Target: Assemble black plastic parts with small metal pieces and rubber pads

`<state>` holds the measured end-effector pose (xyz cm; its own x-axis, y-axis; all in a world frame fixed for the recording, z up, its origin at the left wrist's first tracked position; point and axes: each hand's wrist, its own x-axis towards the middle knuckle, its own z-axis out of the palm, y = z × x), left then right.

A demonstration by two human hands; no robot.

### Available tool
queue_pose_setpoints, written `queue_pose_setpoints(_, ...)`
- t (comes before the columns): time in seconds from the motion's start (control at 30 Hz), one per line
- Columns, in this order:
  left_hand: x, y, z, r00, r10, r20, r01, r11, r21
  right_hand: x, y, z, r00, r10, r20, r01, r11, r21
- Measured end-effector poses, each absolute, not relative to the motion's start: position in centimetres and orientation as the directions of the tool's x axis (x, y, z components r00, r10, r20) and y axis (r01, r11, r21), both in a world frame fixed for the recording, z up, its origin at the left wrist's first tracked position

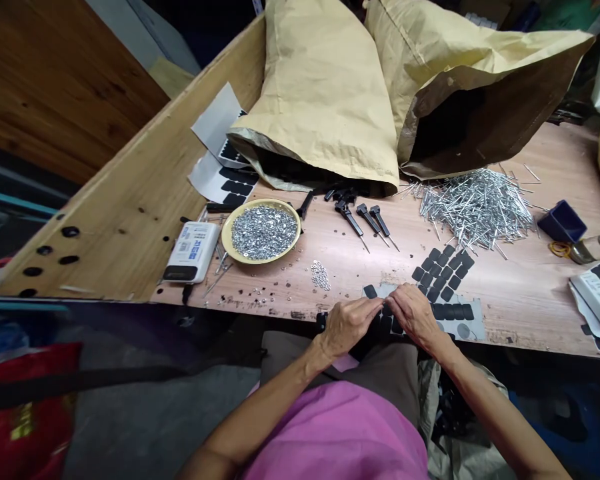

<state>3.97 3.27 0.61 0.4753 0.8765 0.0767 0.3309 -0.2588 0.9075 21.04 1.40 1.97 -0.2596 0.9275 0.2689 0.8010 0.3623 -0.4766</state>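
My left hand [351, 325] and my right hand [414, 312] meet at the table's front edge, fingertips pinched together. Whatever lies between them is too small and covered to make out. Under and beside the right hand is a sheet with black rounded pads [453, 311]; more black pads [443, 272] lie in rows just beyond. To the left is a small heap of metal washers [321, 275]. Farther back, black plastic pieces with thin metal shafts [375, 220] lie side by side.
A yellow bowl of small metal parts [225, 235] stands left, beside a white box [193, 250]. Two large paper sacks [325, 87] [450, 47] lie at the back. A pile of metal pins [480, 207] and a dark blue container [563, 222] are on the right.
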Motion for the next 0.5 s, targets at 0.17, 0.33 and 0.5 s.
queue_pose_setpoints(0.17, 4.9, 3.2, 0.9, 0.428, 0.9, 0.082, 0.262, -0.211, 0.942, 22.1, 1.7, 2.4, -0.16, 0.97, 0.185, 0.859, 0.229, -0.458)
queue_pose_setpoints(0.33, 5.2, 3.7, 1.4, 0.423, 0.906, 0.017, 0.195, -0.109, 0.975, 23.0, 1.9, 3.8, -0.257, 0.944, 0.205, 0.771, 0.329, -0.546)
queue_pose_setpoints(0.5, 5.8, 2.9, 1.9, 0.397, 0.917, -0.021, 0.143, -0.039, 0.989, 22.5, 2.0, 3.6, -0.27, 0.934, 0.235, 0.826, 0.35, -0.441)
